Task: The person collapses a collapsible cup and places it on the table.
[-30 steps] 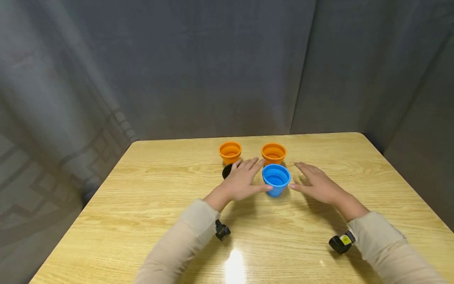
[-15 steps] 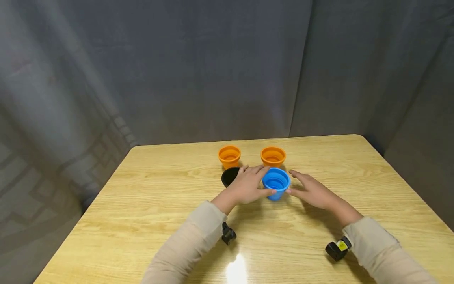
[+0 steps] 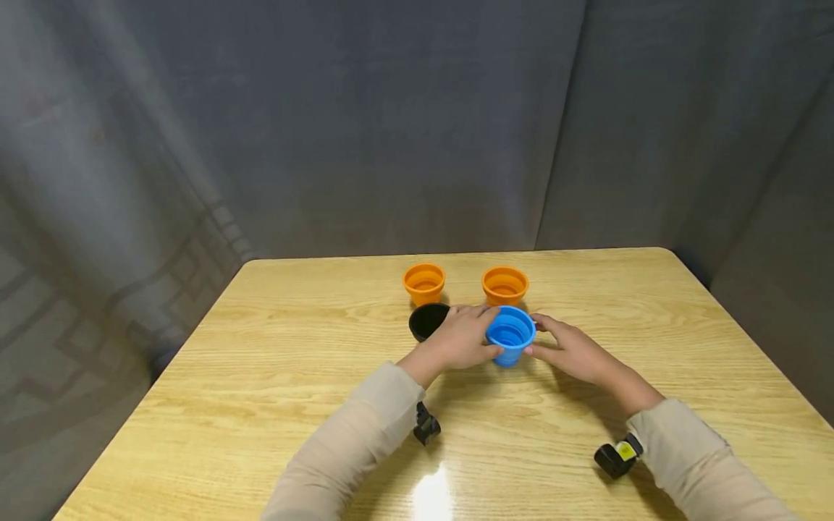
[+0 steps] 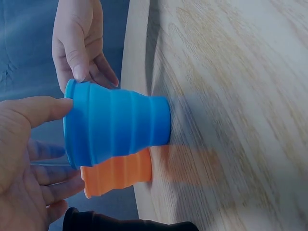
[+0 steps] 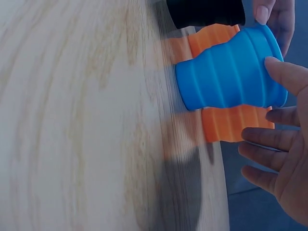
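A blue ribbed collapsible cup [image 3: 511, 334] stands upright on the wooden table, between the two hands. My left hand [image 3: 464, 339] holds its rim from the left, thumb on the near side and fingers reaching round the far side. From the right, my right hand [image 3: 573, 351] has its thumb [image 5: 284, 72] against the rim and its index finger behind; the other fingers extend loosely below. Part of a black cup [image 3: 426, 320] is hidden by my left hand. Both wrist views show the blue cup's base [image 4: 163, 120] at the tabletop.
Two orange cups stand farther back: the left one [image 3: 424, 284] behind the black cup, the right one [image 3: 504, 286] behind the blue cup. Grey curtains [image 3: 391, 130] hang beyond the table's [image 3: 293, 318] far edge.
Both hands have moved inward, from apart on either side of the blue cup to its rim. More of the black cup shows now. The cups stay in place.
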Demonstrator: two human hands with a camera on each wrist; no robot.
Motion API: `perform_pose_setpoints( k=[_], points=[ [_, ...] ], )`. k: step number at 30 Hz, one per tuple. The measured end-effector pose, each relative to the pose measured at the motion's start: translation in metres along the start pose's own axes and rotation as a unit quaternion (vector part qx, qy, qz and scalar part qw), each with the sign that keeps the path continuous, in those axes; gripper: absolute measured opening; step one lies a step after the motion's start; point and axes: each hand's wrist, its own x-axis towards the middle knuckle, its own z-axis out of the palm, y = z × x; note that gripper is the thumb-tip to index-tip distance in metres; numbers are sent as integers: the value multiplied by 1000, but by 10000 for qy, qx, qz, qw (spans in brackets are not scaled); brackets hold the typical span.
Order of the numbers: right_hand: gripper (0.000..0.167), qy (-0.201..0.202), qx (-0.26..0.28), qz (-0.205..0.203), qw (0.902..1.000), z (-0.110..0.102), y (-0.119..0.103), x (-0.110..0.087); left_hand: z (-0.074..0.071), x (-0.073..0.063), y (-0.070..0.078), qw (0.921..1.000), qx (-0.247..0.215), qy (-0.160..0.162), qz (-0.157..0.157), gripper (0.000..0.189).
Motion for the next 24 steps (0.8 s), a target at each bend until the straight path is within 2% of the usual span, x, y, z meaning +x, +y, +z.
perform_pose_setpoints(
  k=[10,17,24],
  points=[
    [61,-3,66,51,10000,1,-2,1,0,2,1,9997,201,-128,-41,63],
    [57,132,144,-21,9998,3,-2,-1,1,4,3,9994,340,-26,79,57],
    [55,246,240,-58,9994,4,-3,-2,2,4,5,9999,148,-14,84,56]
  ],
)
